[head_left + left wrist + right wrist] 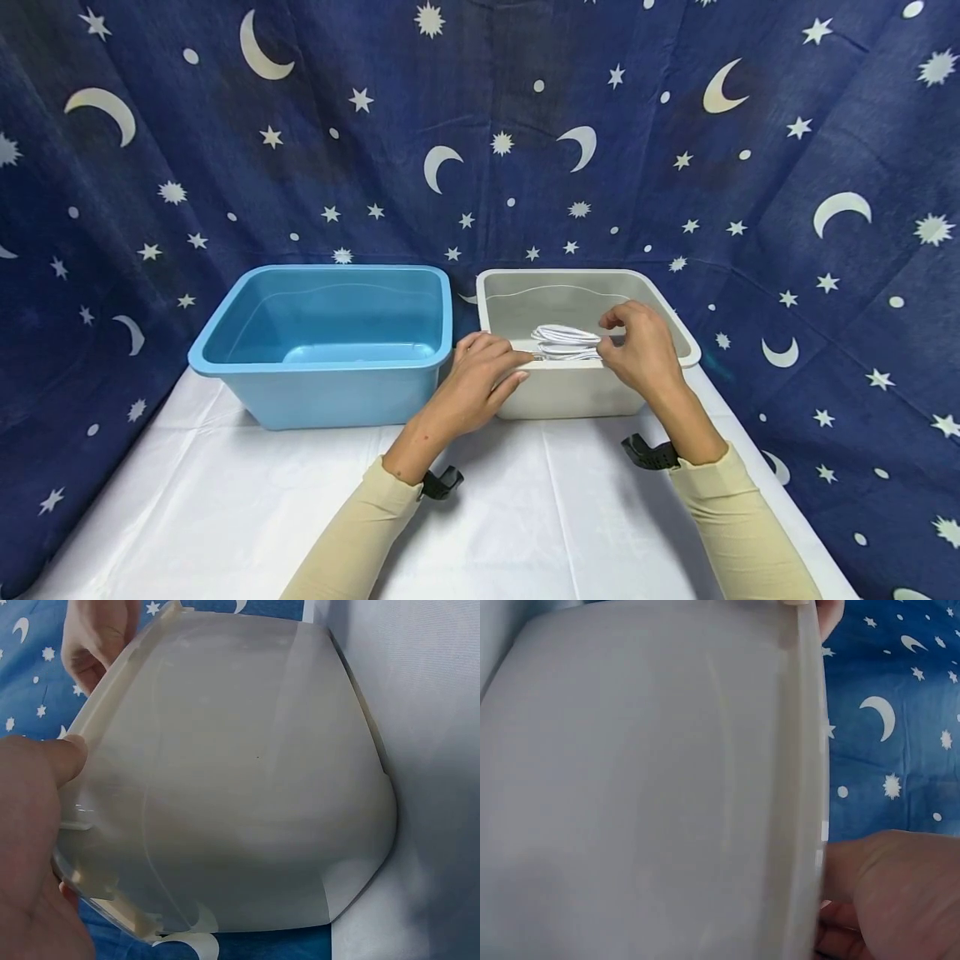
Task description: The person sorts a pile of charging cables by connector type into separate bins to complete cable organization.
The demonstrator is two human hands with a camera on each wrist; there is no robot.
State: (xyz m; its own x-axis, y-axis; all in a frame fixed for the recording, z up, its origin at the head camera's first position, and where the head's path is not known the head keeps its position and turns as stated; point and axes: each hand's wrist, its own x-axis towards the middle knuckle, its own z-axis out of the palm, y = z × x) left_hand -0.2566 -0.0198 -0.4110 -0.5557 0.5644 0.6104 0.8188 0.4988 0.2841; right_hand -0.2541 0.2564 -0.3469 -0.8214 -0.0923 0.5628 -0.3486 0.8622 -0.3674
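Note:
Two bundles of looped white cord (566,335), one above the other, show inside the grey bin (570,392). Over the bin's front left rim lies my left hand (480,375), its fingers reaching inside near the left end of the bundles. The left thumb (71,759) stays outside the rim in the left wrist view. At the bundles' right end is my right hand (641,346), with a gap between bent index finger and thumb; the thumb tip is close to the cord. The right wrist view hides most of its fingers behind the bin wall.
A blue bin (322,392) stands left of the grey one; the part of its inside that shows holds nothing. Both bins are on a white cloth (510,517). A dark blue curtain (510,100) with moons and stars hangs behind and at the sides.

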